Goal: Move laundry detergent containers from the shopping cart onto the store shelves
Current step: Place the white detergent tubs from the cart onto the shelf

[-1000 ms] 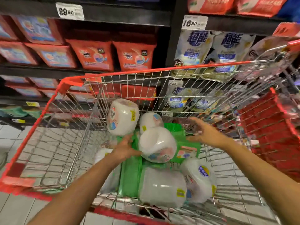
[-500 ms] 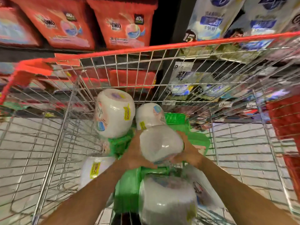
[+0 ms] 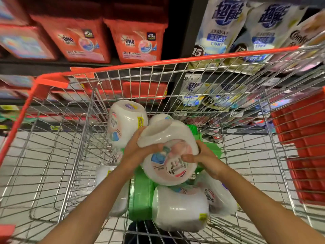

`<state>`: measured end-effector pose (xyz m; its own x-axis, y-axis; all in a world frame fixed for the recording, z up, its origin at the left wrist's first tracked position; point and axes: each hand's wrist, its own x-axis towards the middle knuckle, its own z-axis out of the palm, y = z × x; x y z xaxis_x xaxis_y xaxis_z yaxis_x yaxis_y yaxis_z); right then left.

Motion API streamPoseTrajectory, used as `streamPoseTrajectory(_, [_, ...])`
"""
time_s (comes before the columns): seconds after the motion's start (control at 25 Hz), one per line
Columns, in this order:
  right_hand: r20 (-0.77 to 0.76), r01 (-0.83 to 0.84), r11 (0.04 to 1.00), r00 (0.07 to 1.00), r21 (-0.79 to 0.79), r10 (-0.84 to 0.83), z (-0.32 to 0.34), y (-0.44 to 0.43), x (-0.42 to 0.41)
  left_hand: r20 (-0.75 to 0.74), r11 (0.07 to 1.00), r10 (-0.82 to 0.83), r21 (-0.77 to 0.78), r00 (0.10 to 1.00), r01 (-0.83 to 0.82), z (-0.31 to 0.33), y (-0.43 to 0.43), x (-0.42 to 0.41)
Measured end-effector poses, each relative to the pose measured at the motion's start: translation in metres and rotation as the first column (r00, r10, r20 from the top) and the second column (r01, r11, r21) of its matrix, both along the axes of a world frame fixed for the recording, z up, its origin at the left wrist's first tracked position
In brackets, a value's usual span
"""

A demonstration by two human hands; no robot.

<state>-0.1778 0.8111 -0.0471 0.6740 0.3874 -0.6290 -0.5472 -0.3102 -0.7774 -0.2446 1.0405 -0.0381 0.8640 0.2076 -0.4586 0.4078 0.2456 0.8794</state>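
A white round detergent tub (image 3: 168,152) with a pink and blue label hangs tilted above the pile in the wire shopping cart (image 3: 158,64). My left hand (image 3: 137,150) grips its left side and my right hand (image 3: 202,159) grips its right side, thumb across the label. Several more white tubs lie in the cart: one (image 3: 126,124) leans at the back left, one (image 3: 181,208) lies at the front, others are partly hidden. Green packs (image 3: 140,198) lie beneath them.
Shelves behind the cart carry red OMO boxes (image 3: 137,41) on the left and white and blue refill pouches (image 3: 219,29) on the right. A red plastic crate (image 3: 302,152) stands to the right of the cart. The floor is white tile.
Both hands closed on the middle tub and lifted it off the pile, tilting it so its label faces me. My head has moved closer to the cart.
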Motion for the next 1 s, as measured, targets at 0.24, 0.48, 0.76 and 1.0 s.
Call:
streamPoseTrajectory(0.24, [0.038, 0.187, 0.921, 0.976, 0.341, -0.213, 0.085, 0.021, -0.015, 0.088, 0.950, 0.258, -0.206, 0.962, -0.236, 0.073, 0.015, -0.029])
streamPoseTrajectory(0.48, [-0.126, 0.309, 0.735, 0.947, 0.604, -0.295, 0.123, 0.071, -0.080, 0.177, 0.836, 0.481, -0.387, 0.858, -0.389, 0.125, -0.002, -0.053])
streamPoseTrajectory(0.76, [0.056, 0.326, 0.749, 0.899, 0.577, -0.434, 0.135, 0.080, -0.086, 0.159, 0.934, 0.326, -0.205, 0.932, -0.292, 0.136, 0.009, -0.094])
streamPoseTrajectory(1.0, [0.372, -0.022, 0.872, 0.909, 0.490, -0.186, 0.150, 0.051, -0.065, 0.304, 0.891, 0.028, 0.424, 0.952, -0.162, 0.182, 0.073, -0.091])
